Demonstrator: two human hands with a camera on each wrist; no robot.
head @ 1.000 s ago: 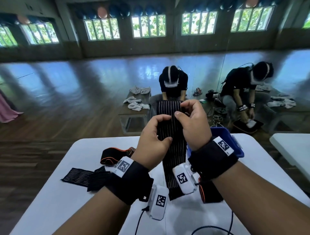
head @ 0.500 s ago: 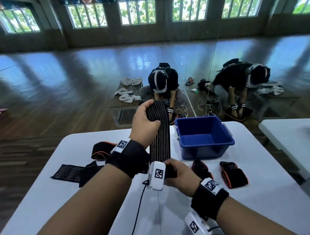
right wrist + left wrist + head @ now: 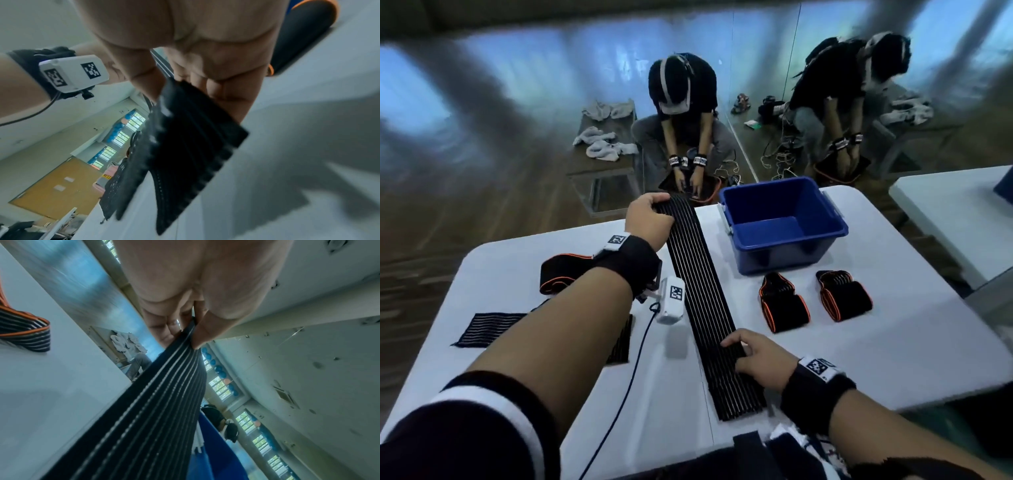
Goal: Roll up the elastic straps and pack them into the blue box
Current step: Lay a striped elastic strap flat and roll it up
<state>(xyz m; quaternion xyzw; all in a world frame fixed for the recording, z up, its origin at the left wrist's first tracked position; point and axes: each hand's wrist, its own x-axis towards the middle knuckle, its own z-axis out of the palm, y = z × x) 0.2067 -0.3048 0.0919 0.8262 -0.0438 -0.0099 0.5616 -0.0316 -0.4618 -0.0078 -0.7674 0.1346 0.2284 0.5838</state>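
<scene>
A long black strap with thin white lines (image 3: 703, 301) (image 3: 148, 410) (image 3: 185, 146) stretches lengthwise over the white table (image 3: 893, 359). My left hand (image 3: 650, 219) (image 3: 185, 331) pinches its far end near the table's far edge. My right hand (image 3: 753, 356) (image 3: 197, 87) grips the strap close to its near end, fingers curled over it. The blue box (image 3: 784, 222) stands empty at the far right of the strap. Two rolled black straps with orange edges (image 3: 784, 303) (image 3: 846, 299) lie in front of the box.
A loosely folded orange-edged strap (image 3: 565, 274) (image 3: 24, 332) lies left of my left wrist, and a flat striped strap (image 3: 486, 329) lies near the table's left edge. Beyond the table two persons crouch on the floor. A second white table (image 3: 962, 219) stands at the right.
The strap has come down from upright to lying stretched along the table. My left hand moved forward with the far end; my right hand slid back to the near end.
</scene>
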